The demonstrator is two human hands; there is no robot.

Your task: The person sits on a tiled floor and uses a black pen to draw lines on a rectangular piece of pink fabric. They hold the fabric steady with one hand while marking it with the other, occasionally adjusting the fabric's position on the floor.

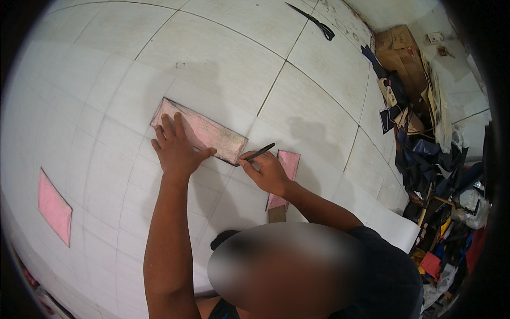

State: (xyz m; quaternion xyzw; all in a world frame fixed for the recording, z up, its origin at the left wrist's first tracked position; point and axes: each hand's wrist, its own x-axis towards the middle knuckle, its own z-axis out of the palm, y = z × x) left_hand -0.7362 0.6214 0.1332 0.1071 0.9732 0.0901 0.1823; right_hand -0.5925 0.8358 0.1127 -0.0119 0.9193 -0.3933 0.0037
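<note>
A pink, flat rectangular piece point(204, 130) with dark smudged edges lies at a slant on a thin white sheet point(106, 175). My left hand point(178, 151) rests on its left part, fingers spread and thumb at the near edge. My right hand point(270, 174) is closed around a slim black pen point(260, 151). The pen's lower end is hidden by my fingers, beside the piece's near right corner. Partly behind my right hand and wrist lies a second, narrower pink piece point(289, 162), with a small brown piece point(277, 215) at its near end.
Another pink piece point(54, 207), slanted at its ends, lies far left. Black-handled scissors point(319, 26) rest on the tiled floor point(313, 101) at the far side. Along the right stand a cardboard box point(398, 50) and a heap of dark and coloured scraps point(430, 159). The sheet's edge point(406, 234) curls near them.
</note>
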